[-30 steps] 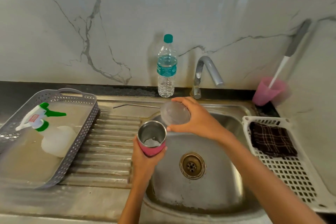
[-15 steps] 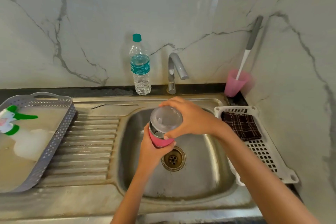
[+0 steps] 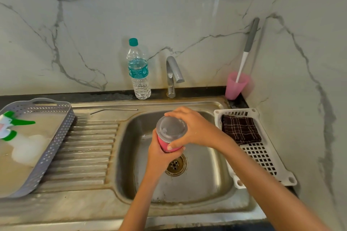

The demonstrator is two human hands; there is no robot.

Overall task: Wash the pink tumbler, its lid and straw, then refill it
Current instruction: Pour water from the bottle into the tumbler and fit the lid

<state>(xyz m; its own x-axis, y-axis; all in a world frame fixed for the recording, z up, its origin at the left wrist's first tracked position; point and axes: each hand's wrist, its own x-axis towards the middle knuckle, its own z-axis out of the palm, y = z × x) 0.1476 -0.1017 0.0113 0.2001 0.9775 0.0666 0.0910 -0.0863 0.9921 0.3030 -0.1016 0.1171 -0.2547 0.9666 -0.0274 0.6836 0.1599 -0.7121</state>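
**As lid meets cup, both hands work over the basin**

Because any spill should go down the drain point(image 3: 175, 165), the pink tumbler point(image 3: 166, 145) is held above the sink point(image 3: 206, 184), not over the bench point(image 3: 75, 208). Left hand point(image 3: 159, 157) wraps the tumbler's lower body from six o'clock and keeps it roughly upright. Right hand point(image 3: 197, 129) comes in from three o'clock, fingers curled over the far rim of the grey lid point(image 3: 171, 128), thumb hooked under its near edge. That looks like a squeeze to seat the lid; whether it has fully seated I cannot tell.

Likely reason: closing the cup to shake wash water inside, though its contents are hidden.

Metal straw point(image 3: 114, 110) lies apart at ten o'clock on the sink's back ledge, clear of the basin so it cannot slip into it. Water bottle point(image 3: 139, 73) stands at eleven o'clock, capped, probably kept for the refill. Tap point(image 3: 173, 73) at twelve o'clock shows no stream. Brush point(image 3: 247, 47) stands in a pink cup point(image 3: 234, 86) at two o'clock. Folded cloth point(image 3: 240, 129) sits in the white rack point(image 3: 262, 155) at three o'clock.
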